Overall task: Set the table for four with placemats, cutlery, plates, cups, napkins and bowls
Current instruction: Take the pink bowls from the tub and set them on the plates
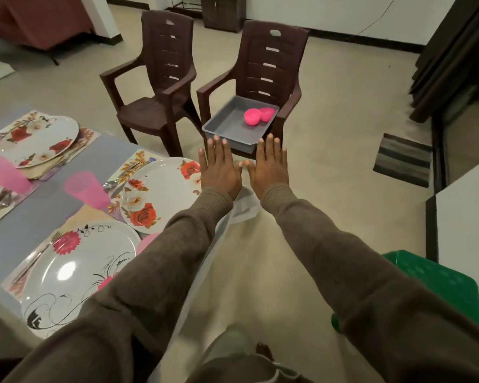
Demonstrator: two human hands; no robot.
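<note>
Bowls (258,116), two pink ones, sit touching each other in a grey tray (230,125) on the seat of the right-hand brown chair (271,67), well apart from the desk (33,217). The left hand (220,168) and right hand (268,165) are stretched forward side by side, palms down, each grip apart with fingers straight and holding nothing, thumbs nearly meeting. On the desk at left, floral plates (161,193) lie on patterned placemats (134,161), with pink cups (87,190) beside them and a spoon (114,182) near the closest rose plate. A second brown chair (155,78) stands just beside the first
</note>
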